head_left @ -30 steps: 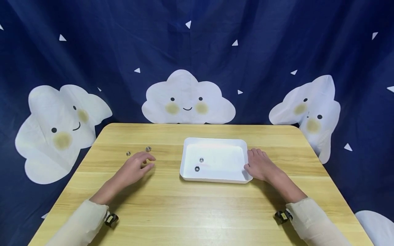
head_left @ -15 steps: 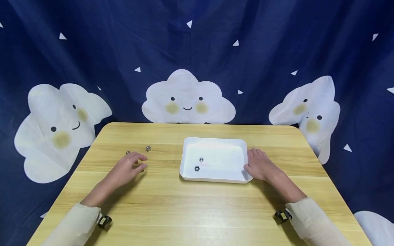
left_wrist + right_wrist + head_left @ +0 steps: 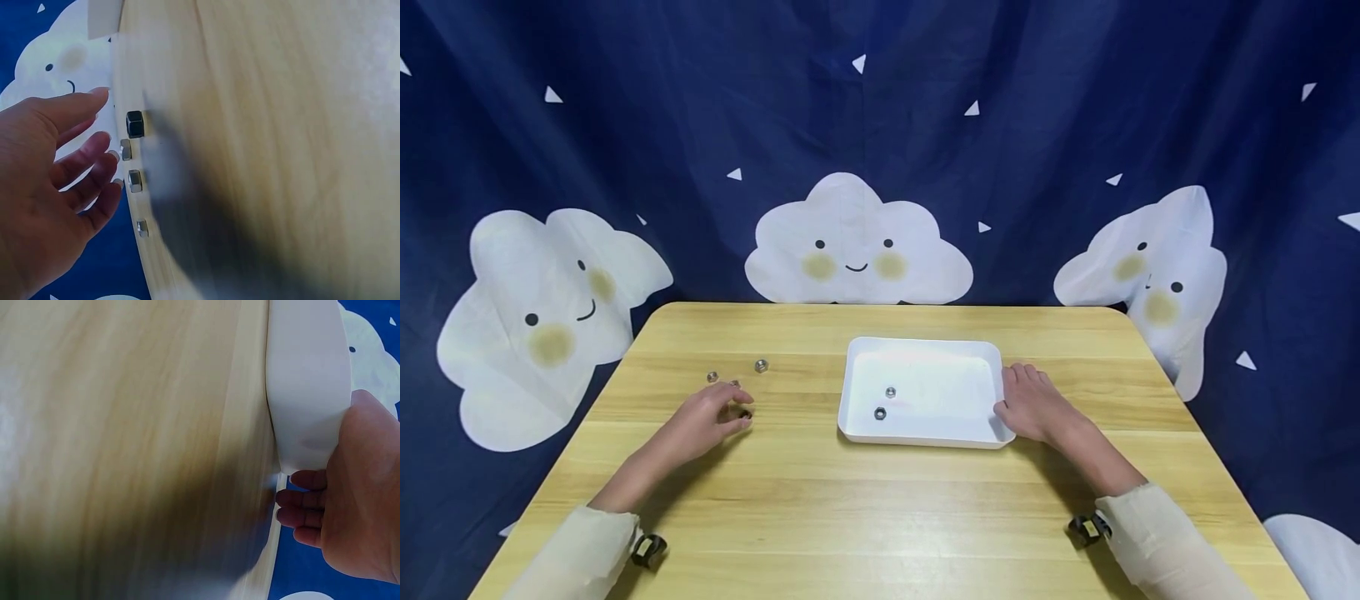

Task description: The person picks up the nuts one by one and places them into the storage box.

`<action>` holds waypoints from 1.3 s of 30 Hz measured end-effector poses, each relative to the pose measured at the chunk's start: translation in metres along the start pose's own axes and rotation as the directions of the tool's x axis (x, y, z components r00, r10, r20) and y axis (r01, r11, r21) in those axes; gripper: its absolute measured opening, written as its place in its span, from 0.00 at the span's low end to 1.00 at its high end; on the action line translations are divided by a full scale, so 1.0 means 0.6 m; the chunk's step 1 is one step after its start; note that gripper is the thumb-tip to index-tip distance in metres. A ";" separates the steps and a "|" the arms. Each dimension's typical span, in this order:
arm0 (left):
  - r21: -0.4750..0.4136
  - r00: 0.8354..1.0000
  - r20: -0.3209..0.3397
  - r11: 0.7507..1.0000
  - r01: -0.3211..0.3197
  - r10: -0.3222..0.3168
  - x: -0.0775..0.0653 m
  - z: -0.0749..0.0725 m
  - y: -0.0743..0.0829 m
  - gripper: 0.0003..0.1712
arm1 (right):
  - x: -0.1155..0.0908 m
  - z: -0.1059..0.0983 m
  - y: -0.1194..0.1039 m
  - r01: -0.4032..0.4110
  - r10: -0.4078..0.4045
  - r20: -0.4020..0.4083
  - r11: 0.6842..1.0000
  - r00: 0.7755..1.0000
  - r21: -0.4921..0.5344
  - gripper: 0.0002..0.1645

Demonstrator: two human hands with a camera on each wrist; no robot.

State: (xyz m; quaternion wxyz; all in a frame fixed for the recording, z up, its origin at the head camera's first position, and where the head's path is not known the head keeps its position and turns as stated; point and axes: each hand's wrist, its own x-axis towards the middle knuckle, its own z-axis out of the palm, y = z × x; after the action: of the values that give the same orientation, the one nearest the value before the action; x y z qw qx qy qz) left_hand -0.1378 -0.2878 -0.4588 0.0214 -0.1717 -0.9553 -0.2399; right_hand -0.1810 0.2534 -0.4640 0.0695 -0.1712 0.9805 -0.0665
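My left hand (image 3: pixel 706 419) hovers low at the table's left side, thumb and fingers parted around a dark hex nut (image 3: pixel 746 414). In the left wrist view a gap shows between the fingertips and that black nut (image 3: pixel 135 124). Beyond the fingers lie three silver nuts: one partly hidden by the hand (image 3: pixel 735 384), a small one (image 3: pixel 712 377) and a larger one (image 3: pixel 762 366). With thumb at the rim and fingers outside the wall, my right hand (image 3: pixel 1037 404) holds the right end of the white tray (image 3: pixel 925 439). Inside it are a silver nut (image 3: pixel 891 392) and a dark nut (image 3: pixel 880 413).
The wooden table (image 3: pixel 880 517) has rounded far corners and ends at a dark blue curtain (image 3: pixel 880 100) with white clouds. A stretch of bare tabletop lies between the left hand and the tray.
My left hand has drawn back to the left and come down around the dark nut, uncovering part of a silver nut. The right hand and tray have stayed put.
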 end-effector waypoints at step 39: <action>-0.100 0.998 0.033 0.994 0.048 -0.045 0.002 0.030 -0.049 0.17 | 0.000 0.001 0.000 0.008 -0.008 -0.028 1.000 1.000 -0.018 0.33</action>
State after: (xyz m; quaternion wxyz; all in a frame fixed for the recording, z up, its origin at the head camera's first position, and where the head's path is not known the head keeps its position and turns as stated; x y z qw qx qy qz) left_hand -0.1484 -0.3035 -0.4878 -0.0076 -0.1541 -0.9459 -0.2855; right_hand -0.1810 0.2531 -0.4647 0.0540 -0.1749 0.9812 -0.0605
